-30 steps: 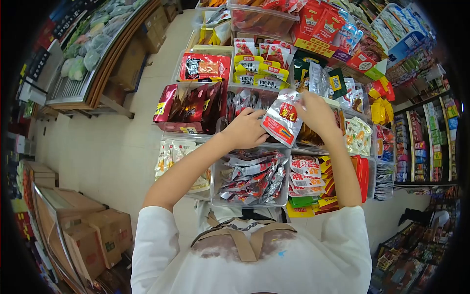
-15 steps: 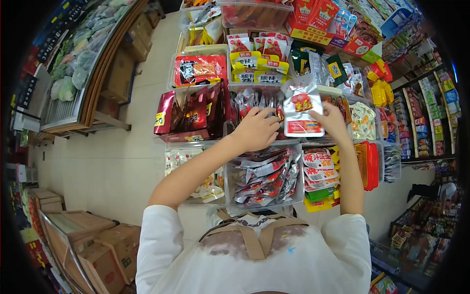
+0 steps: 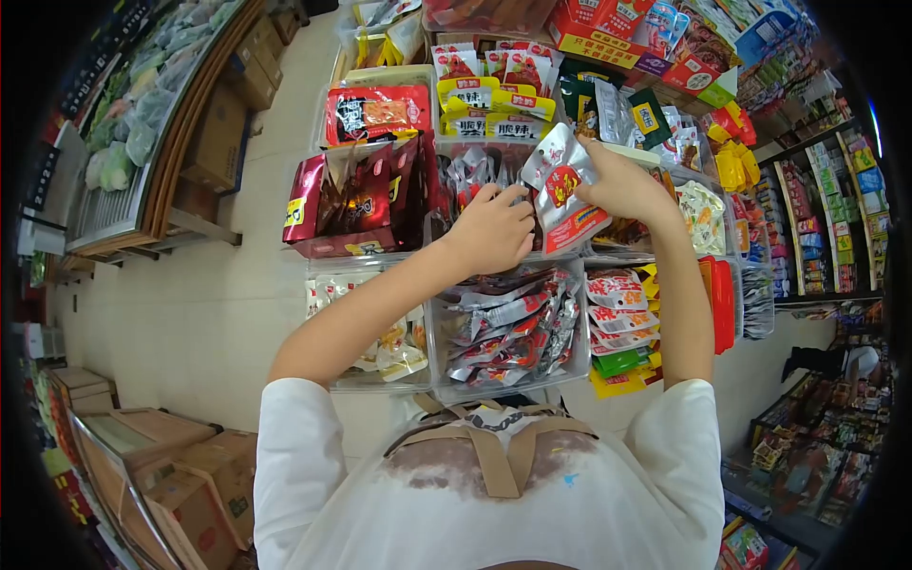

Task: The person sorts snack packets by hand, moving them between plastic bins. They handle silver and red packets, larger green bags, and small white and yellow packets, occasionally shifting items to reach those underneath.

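Note:
In my right hand (image 3: pixel 629 187) is a silver-and-white snack packet (image 3: pixel 562 190) with a red label, gripped by its right side and tilted. My left hand (image 3: pixel 494 228) is just left of it, over a clear bin of upright silver snack packets (image 3: pixel 472 171). Its fingers are curled down among them, and what they grip is hidden. Left of that hand stand dark red snack packets (image 3: pixel 366 199). Nearer my body, a clear bin (image 3: pixel 510 378) holds more silver-and-red packets in a pile.
Yellow packets (image 3: pixel 494 100) and a red packet (image 3: pixel 378 112) fill the bins behind. To the right are a red lid (image 3: pixel 719 304) and shelves of snacks (image 3: pixel 807 218). A vegetable stand (image 3: pixel 152 142) is at the left, with cardboard boxes (image 3: pixel 199 494) at the lower left.
My right hand has moved up and left and turned the held snack packet, which now leans. My left hand stays over the same bin, its fingers more curled.

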Available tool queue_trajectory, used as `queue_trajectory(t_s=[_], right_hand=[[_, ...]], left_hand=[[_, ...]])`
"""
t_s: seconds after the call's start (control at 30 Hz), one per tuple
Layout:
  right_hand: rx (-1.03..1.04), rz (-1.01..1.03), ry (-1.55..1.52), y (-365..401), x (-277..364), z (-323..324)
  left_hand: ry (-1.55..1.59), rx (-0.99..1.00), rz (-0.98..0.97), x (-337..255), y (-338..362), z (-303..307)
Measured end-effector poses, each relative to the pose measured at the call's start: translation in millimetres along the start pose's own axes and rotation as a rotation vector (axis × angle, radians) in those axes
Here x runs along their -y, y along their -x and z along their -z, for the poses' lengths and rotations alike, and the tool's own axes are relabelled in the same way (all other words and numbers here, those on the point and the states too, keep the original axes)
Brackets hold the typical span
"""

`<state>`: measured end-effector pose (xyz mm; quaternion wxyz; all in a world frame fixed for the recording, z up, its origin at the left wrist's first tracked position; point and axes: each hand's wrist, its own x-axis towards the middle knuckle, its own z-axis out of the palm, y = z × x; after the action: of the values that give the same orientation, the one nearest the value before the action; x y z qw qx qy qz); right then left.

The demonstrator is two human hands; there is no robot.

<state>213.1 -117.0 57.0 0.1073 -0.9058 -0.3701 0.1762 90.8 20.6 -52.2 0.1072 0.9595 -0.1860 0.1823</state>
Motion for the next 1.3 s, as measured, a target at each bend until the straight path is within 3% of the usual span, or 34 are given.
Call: queue_trajectory(t_s=[0.17,0.23,0.4,0.47,0.6,0.83,0.97,1.07,1.13,1.3], right_hand=[[0.022,-0.052,0.045,8,15,7],[-0.048,0.111,0.108,6,14,-6],[0.03,0.083,0.162,-2,33,-25],[0.077,0.11,0.145,-4,28,-24],[0.096,0.11,0.054,5,9,-24],[-0.085,0.13,-0.021,29,12,-38],[-0.041,0.051,-0.054,24,20,-32],[-0.103,0.077,-0.062,14,5,-37],[-0.088,0.195,-0.08,15,-2,-32],[-0.038,0.156,-0.004,7,-2,-41]], left_hand=[[0.018,-0.044,0.006,0,1,-2],[0.015,-0.043,0.01,-1,1,-2],[-0.042,-0.003,-0.02,2,-9,1],[-0.111,0.218,0.024,9,-30,7],[-0.138,0.343,-0.047,30,-62,8],[-0.092,0.352,-0.111,38,-60,-3],[-0.131,0.406,-0.083,44,-69,0],[-0.107,0.428,-0.039,46,-71,4],[-0.151,0.547,-0.024,43,-72,7],[-0.148,0.501,-0.084,41,-61,7]])
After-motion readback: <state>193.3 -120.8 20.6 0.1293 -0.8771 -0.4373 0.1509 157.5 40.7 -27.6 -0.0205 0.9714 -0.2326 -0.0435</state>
